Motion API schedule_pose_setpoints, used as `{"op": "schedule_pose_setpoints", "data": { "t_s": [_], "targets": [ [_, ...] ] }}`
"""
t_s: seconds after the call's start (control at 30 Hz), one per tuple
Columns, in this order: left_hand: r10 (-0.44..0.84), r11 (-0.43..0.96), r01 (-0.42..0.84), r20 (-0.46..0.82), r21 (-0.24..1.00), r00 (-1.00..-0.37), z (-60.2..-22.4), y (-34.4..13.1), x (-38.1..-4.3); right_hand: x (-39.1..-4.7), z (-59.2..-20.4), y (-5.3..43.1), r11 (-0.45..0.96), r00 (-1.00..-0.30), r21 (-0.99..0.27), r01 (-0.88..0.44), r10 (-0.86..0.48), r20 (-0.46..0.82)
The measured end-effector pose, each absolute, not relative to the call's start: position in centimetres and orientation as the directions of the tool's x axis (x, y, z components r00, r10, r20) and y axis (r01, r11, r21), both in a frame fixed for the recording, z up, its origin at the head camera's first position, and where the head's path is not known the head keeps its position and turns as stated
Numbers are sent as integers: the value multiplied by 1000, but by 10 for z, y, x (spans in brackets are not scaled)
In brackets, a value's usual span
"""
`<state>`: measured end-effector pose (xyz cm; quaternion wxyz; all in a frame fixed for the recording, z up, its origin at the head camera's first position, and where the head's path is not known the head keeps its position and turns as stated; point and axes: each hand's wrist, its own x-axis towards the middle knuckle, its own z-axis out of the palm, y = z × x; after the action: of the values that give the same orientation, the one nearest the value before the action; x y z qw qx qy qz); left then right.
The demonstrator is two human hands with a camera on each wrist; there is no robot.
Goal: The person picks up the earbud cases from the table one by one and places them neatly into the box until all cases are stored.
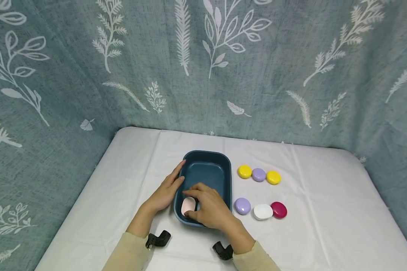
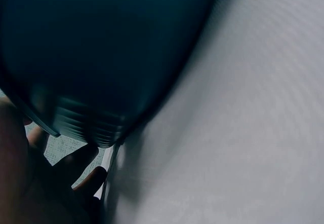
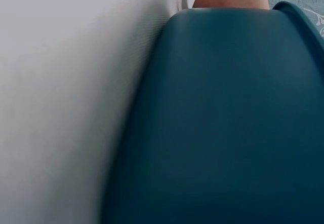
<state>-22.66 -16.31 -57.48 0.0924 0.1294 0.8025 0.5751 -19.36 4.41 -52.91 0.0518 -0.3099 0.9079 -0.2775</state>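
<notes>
A deep blue rectangular tray [image 1: 207, 167] with rounded corners stands on the white cloth. My left hand [image 1: 161, 195] lies along its left side, fingers extended against the rim and outer wall; in the left wrist view the fingers [image 2: 76, 168] show dark beside the ribbed wall. Reaching over the tray's near part, my right hand [image 1: 211, 207] holds a pale pink rounded piece [image 1: 188, 206] between thumb and fingers, low inside the near left corner. The right wrist view is mostly filled by the tray's outer wall [image 3: 228, 107], which hides the piece.
Right of the tray, a back row has a yellow disc [image 1: 245, 171], a lilac disc [image 1: 259, 174] and another yellow disc [image 1: 273, 177]. Nearer lie a lilac disc [image 1: 242, 206], a white rounded piece [image 1: 262, 212] and a crimson disc [image 1: 279, 210]. A patterned curtain [image 1: 203, 94] hangs behind the table.
</notes>
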Motion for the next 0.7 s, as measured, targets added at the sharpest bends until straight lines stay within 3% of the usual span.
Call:
{"op": "schedule_pose_setpoints", "data": {
  "t_s": [0.5, 0.7],
  "targets": [
    [316, 316, 112, 7, 942, -949, -577, -168, -230, -203, -505, 68, 637, -847, -582, -506, -493, 198],
    [314, 295, 127, 29, 947, -949, -579, -166, -231, -204, -495, 86, 651, -867, -593, -473, -463, 184]
  ]
}}
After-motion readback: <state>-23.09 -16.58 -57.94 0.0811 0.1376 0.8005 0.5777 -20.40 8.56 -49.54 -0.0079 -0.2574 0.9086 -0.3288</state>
